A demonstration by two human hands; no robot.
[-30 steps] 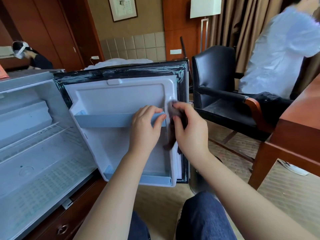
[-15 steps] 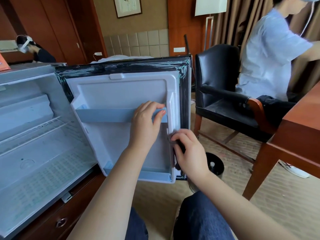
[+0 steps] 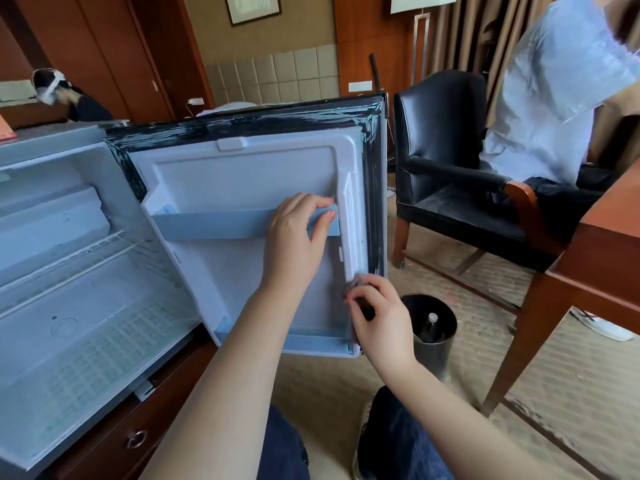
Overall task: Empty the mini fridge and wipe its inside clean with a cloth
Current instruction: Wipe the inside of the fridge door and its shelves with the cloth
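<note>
The mini fridge (image 3: 69,306) stands open at left, its white inside bare, with a wire shelf. Its door (image 3: 242,178) swings out toward me, white liner facing me, black seal around the edge. My left hand (image 3: 294,237) grips the right end of the pale blue door shelf rail (image 3: 214,225). My right hand (image 3: 377,317) is shut on a dark cloth (image 3: 355,284), pressed against the lower right edge of the door liner. Most of the cloth is hidden in my fingers.
A black waste bin (image 3: 431,327) with a bottle inside stands on the carpet just right of the door. A black armchair (image 3: 446,174) holds a seated person in a light shirt (image 3: 554,98). A wooden table (image 3: 606,258) juts in at right. My knees are below.
My right hand has slid the cloth down the door's right edge from beside the shelf rail to near the bottom corner. My left hand has stayed on the rail.
</note>
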